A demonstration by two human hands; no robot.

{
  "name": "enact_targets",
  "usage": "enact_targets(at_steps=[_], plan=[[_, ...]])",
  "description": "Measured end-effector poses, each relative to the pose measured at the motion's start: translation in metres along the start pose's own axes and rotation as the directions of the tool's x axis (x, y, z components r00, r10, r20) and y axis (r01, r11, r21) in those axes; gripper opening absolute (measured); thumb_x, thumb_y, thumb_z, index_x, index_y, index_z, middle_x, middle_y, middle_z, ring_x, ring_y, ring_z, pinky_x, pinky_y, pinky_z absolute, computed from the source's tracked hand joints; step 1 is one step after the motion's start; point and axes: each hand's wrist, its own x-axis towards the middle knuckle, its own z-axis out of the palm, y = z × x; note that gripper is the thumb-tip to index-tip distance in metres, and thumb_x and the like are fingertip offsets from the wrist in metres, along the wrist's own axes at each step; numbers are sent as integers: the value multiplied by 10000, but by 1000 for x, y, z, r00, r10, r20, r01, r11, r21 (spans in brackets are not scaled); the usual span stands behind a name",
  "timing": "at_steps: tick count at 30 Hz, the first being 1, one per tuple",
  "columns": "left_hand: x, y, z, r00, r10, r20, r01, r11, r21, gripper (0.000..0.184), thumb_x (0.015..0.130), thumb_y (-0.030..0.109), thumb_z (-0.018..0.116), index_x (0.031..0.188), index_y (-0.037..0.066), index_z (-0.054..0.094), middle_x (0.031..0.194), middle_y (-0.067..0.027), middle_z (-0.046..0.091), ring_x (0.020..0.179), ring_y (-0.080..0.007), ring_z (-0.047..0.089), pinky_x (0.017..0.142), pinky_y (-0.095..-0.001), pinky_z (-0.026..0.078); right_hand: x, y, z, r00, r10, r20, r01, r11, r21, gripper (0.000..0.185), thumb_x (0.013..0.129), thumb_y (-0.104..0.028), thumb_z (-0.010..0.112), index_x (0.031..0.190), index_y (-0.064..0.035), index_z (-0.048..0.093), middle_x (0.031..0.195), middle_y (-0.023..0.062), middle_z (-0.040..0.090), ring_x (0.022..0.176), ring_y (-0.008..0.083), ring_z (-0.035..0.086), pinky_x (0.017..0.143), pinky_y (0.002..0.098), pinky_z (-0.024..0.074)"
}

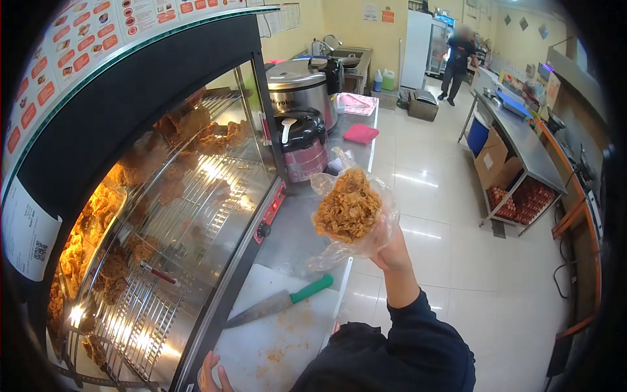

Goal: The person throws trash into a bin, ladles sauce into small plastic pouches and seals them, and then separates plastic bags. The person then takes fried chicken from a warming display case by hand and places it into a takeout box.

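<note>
A piece of fried chicken point(348, 206) sits in a clear plastic bag point(386, 212), held up over the counter's edge by my right hand point(387, 245). The bag's film lies around the chicken and over my fingers. Low in the view, my left hand point(214, 374) is partly seen beside the white cutting board point(307, 323), fingers apart and holding nothing. On the board lies a knife point(277, 302) with a green handle, among scattered crumbs. To the left, a lit glass display cabinet point(212, 189) holds more fried chicken point(85, 232) on wire racks and in a tray.
Rice cookers point(304, 147) and a pink cloth point(360, 134) stand behind the cabinet on the counter point(287, 228). A person point(458, 62) is in the aisle far back. A steel table point(522, 147) with egg trays below runs along the right.
</note>
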Motion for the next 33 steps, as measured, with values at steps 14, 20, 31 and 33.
enact_targets(at_steps=[14,20,31,33], plan=[[0,-9,1,1000,-15,-19,15,1000,-16,325,933,134,483,1243,38,508,1074,-168,619,1011,-285,580,884,-353,424,143,-98,-196,770,-380,-513,556,795,245,356,970,-124,383,1309,-14,387,1350,149,415,1246,291,406,1047,482,359],[4,-6,0,999,-53,-5,53,998,46,324,939,142,480,1244,39,513,1082,-156,620,1013,-285,578,879,-354,427,157,-153,-261,637,-530,-560,631,776,-17,347,962,-121,395,1284,10,392,1331,167,425,1233,299,418,1040,480,372],[5,-7,-1,999,-48,8,48,998,-38,320,946,123,471,1250,27,501,1099,-162,612,1016,-272,576,863,-350,437,147,-192,-277,656,-533,-534,606,794,-48,353,967,-125,371,1290,16,374,1347,167,399,1251,312,396,1035,499,373],[4,-7,-1,998,-64,12,64,997,-42,320,948,126,471,1250,26,500,1099,-160,612,1016,-265,577,857,-350,440,146,-194,-268,660,-536,-527,603,796,-54,354,967,-114,354,1296,17,362,1358,170,383,1263,312,381,1045,501,361]])
